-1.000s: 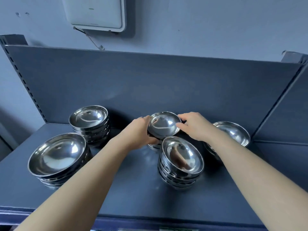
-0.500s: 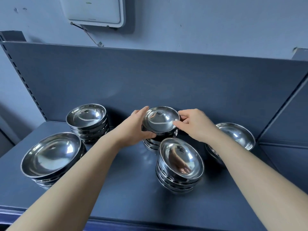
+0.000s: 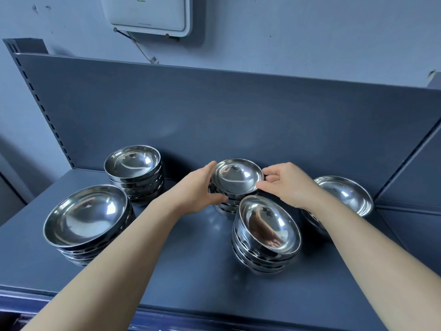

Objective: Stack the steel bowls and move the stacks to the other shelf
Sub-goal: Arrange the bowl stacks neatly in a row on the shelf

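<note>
Several stacks of shiny steel bowls stand on a dark blue shelf (image 3: 186, 266). My left hand (image 3: 198, 191) grips the left side of the middle back stack (image 3: 236, 179), fingers curled round its wall. My right hand (image 3: 285, 183) pinches the right rim of that stack's top bowl. A taller stack (image 3: 266, 234) stands just in front of it, under my right wrist. Other stacks sit at the front left (image 3: 87, 218), back left (image 3: 133, 167) and far right (image 3: 346, 194), the last partly hidden by my right forearm.
The shelf's dark back panel (image 3: 226, 111) rises close behind the stacks, with a perforated upright (image 3: 40, 108) at the left. A side panel (image 3: 415, 177) closes the right end. A white box (image 3: 148, 14) hangs on the wall above.
The top bowl in my hands has come down level onto the middle back stack, and my left hand has slid lower round the stack's side. The view has shifted a little.
</note>
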Motion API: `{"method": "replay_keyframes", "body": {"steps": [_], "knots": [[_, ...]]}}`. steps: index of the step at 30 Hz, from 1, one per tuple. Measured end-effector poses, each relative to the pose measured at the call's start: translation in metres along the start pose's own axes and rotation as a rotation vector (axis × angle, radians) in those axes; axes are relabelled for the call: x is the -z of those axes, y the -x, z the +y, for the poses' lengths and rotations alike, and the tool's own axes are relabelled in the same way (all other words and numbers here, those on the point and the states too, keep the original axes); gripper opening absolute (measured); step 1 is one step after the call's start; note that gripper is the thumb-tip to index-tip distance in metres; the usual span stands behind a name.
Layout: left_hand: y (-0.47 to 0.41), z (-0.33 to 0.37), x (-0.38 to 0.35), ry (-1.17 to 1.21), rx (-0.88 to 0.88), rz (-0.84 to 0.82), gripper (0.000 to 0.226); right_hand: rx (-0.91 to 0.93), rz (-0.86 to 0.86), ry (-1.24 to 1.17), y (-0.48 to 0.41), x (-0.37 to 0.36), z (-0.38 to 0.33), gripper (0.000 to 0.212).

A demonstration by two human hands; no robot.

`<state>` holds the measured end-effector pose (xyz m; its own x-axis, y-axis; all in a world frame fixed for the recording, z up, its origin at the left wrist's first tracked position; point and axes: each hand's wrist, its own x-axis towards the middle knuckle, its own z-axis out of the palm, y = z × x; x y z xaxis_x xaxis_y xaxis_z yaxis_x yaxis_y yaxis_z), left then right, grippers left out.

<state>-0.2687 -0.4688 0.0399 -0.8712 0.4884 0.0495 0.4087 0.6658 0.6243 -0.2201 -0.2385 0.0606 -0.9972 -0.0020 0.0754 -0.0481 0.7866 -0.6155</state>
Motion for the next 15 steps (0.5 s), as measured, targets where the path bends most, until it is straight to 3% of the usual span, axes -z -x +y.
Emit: {"method": "replay_keyframes", "body": {"steps": [5,12,15], "knots": [[0.003,0.002,0.000,0.043,0.004,0.006,0.094,-0.016,-0.037,-0.036,0.004,0.002,0.000,0.035],[0.004,-0.008,-0.009,0.070,0.092,0.001,0.071,-0.039,-0.146,-0.093,0.008,-0.001,-0.004,0.048],[0.007,-0.009,-0.006,0.094,0.099,0.028,0.061,-0.039,-0.162,-0.066,0.003,-0.003,-0.009,0.031]]}}
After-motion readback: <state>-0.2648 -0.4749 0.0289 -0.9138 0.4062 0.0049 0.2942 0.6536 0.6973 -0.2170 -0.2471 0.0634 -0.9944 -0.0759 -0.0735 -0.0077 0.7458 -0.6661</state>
